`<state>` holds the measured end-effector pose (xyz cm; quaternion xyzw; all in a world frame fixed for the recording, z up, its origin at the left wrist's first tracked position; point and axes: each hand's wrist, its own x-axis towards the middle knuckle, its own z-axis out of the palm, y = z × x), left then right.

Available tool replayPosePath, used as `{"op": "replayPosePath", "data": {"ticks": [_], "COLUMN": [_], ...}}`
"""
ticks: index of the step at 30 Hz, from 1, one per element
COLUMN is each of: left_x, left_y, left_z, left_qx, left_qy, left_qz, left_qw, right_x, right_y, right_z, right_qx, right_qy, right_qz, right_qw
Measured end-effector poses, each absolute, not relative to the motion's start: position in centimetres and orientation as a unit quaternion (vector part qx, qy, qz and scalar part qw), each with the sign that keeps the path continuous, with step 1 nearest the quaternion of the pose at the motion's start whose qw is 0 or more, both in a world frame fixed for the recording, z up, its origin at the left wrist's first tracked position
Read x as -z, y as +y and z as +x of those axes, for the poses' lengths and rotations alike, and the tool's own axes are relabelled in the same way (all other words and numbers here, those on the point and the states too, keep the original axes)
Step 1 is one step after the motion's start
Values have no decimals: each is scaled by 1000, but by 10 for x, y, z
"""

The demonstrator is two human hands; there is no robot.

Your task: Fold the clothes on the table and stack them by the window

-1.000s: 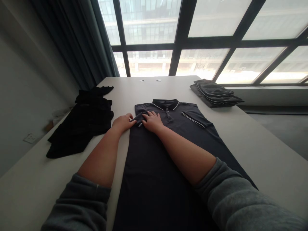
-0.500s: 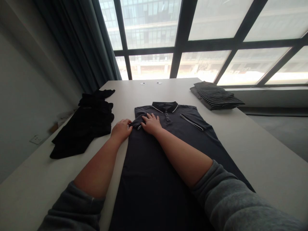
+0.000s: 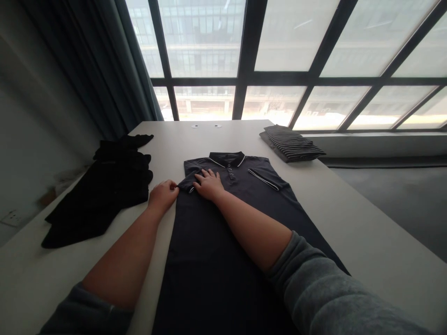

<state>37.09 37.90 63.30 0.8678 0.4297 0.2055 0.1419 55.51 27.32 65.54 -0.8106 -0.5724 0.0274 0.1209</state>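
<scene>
Dark-grey polo shirt (image 3: 209,251) lies flat under right hand (image 3: 210,187), fingers spread; left hand (image 3: 163,197) pinches its sleeve (image 3: 189,181) corner. Black garments (image 3: 101,193) left of left fingers, folded striped garment (image 3: 291,142) beyond right fingers, rightward.

The bottom edge of the head view cuts off the lower end of the polo shirt (image 3: 209,242), and the right hand (image 3: 209,185) and forearm (image 3: 249,228) hide part of its front. How many fingers of the left hand (image 3: 162,197) pinch it cannot be told. The black clothes (image 3: 101,195) are too dark to tell apart; a striped garment (image 3: 292,142) mostly hides the grey one (image 3: 269,143) beneath.
</scene>
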Motion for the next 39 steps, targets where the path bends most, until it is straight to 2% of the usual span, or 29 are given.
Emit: {"op": "replayPosePath", "data": {"ticks": [5,12,18,28,34,39], "left_x": [-637,-640,-646,-654,-660,-663], "left_y": [372,366,362,358,347,339], "left_z": [373,377,378,378,379,384], "left_qx": [-199,-213,-210,-195,-181,-198], "left_qy": [440,446,445,464,451,417], "left_qz": [864,855,852,845,868,885], "left_qw": [142,159,178,179,105,68], "right_x": [-672,-695,-691,-681,-661,-668], "right_y": [296,375,418,436,417,413], "right_z": [560,592,602,615,597,595], "right_qx": [35,-3,-28,4,57,110], "right_qy": [-549,-542,-556,-568,-577,-586], "right_qz": [-818,-839,-831,-822,-810,-795], "right_qw": [166,43,6,48,84,107]}}
